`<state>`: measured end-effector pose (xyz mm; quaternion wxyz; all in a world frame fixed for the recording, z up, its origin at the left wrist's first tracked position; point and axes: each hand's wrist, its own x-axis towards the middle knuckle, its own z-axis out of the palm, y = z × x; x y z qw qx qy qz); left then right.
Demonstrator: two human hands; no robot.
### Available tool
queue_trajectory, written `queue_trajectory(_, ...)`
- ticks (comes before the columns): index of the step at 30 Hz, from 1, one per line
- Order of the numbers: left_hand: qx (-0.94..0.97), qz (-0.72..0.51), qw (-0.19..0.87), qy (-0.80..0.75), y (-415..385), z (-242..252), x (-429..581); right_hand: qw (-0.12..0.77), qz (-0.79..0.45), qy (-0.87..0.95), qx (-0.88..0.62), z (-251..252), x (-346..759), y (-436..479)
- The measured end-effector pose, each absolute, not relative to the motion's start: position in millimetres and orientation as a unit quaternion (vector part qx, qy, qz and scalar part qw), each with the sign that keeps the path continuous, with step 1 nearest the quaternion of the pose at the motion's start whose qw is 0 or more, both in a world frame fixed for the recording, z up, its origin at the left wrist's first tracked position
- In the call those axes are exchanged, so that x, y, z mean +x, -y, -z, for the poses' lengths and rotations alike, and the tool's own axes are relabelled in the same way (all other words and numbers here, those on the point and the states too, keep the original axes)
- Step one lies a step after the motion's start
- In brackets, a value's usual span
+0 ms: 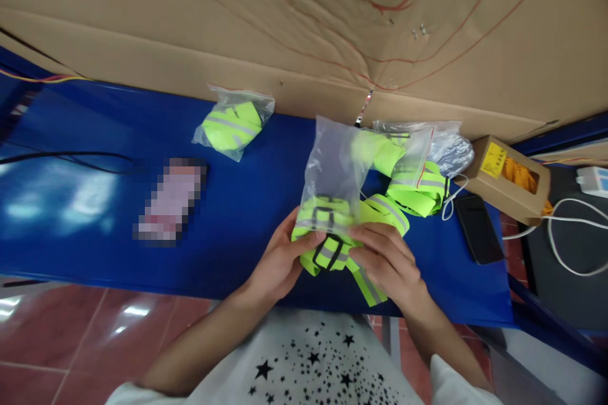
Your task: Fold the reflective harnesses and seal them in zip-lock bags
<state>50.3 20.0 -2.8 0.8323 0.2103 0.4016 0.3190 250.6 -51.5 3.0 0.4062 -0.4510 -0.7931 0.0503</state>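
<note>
- Neon strap bundle (327, 252): over the blue table (242, 209), clear bag (331, 161) at its twelve o'clock.
- Left hand (279, 261): eight o'clock, gripping it, thumb on top.
- Right hand (392, 261): four o'clock, fingers bent against its edge; whether gripping, I cannot tell.

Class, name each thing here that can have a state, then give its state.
Strap bundle: folded, partly covered
Clear bag: partly over the bundle
Left hand: gripping the bundle
Right hand: fingers at bundle's edge
Left packet: strap inside clear plastic
Black phone: flat, screen dark
Strap beside phone: folded
Cardboard box: window showing orange contents
Pixelated item: cannot tell
</note>
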Motion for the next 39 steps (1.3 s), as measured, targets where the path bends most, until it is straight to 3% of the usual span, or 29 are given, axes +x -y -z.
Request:
queue_trajectory(4,0.211,-0.356,0.815,-0.406,-20.1,0.2,52.7,0.459,-0.117,0.751,-0.460,8.4,236.6,46.3)
queue_trajectory(9,0.233,-0.434,0.769,-0.408,-12.2,7.9,60.0,0.550,-0.281,0.575,-0.537,21.8,216.5,41.7)
queue_trajectory(13,0.246,-0.453,0.761,-0.394,-2.6,13.2,65.6,0.524,-0.423,0.505,-0.540,18.1,209.2,43.1)
queue_trajectory(19,0.322,-0.449,0.789,-0.271,-9.9,10.3,62.9,0.548,-0.382,0.497,-0.553,-5.0,228.9,41.5)
queue_trajectory(25,0.331,-0.434,0.779,-0.310,-26.6,-3.3,53.6,0.517,-0.386,0.549,-0.531,-7.3,243.8,43.4)
queue_trajectory(33,0.443,-0.419,0.741,-0.281,-8.5,26.2,81.0,0.639,-0.500,0.306,-0.498,-5.1,229.7,32.8)
queue_trajectory(39,0.415,-0.397,0.769,-0.280,-16.5,23.8,81.0,0.698,-0.486,0.215,-0.479,-4.7,222.1,21.1)
